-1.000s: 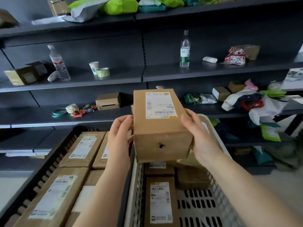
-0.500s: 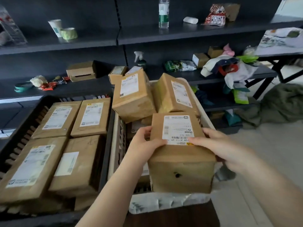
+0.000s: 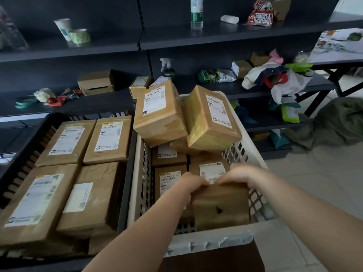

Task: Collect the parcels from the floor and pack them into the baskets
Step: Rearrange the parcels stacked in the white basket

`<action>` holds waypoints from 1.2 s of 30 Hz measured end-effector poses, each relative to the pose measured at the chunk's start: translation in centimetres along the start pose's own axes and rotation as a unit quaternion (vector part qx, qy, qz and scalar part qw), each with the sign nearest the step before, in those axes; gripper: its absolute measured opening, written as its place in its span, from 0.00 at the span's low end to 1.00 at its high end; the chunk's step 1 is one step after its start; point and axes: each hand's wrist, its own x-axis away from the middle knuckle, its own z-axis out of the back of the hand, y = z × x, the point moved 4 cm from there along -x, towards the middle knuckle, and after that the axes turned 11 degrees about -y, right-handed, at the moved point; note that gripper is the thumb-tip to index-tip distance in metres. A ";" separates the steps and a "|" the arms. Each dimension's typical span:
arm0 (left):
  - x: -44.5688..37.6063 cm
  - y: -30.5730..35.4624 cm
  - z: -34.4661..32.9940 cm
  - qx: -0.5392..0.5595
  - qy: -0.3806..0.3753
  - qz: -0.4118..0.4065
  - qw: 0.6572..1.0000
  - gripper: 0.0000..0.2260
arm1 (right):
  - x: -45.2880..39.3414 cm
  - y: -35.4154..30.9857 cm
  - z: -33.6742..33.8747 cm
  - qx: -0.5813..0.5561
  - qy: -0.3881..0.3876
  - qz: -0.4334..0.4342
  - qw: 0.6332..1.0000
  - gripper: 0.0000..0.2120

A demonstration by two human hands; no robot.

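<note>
A brown cardboard parcel (image 3: 220, 205) with a white label and a small black hole in its near side sits low inside the white basket (image 3: 196, 245), against its near right corner. My left hand (image 3: 189, 184) grips the parcel's top left edge and my right hand (image 3: 242, 176) grips its top right edge, fingers curled over the top. Other labelled parcels lie under and beyond it; two, a parcel (image 3: 159, 114) and another parcel (image 3: 212, 118), are piled tilted at the basket's far end. The black basket (image 3: 23, 154) to the left holds several flat parcels.
Dark shelving (image 3: 176, 38) runs behind the baskets with bottles, cups, small boxes and bags on it. A green cloth heap (image 3: 337, 122) lies on the tiled floor at right. A table (image 3: 337, 55) stands at far right.
The parcel went from chest height in front of the shelves down into the white basket's near right corner, both hands still on it. My view tilted down.
</note>
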 end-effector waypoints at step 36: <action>-2.5 10.6 1.0 0.000 0.217 -0.232 0.948 0.36 | -1.5 -4.0 6.4 -0.023 0.231 0.271 0.934 0.26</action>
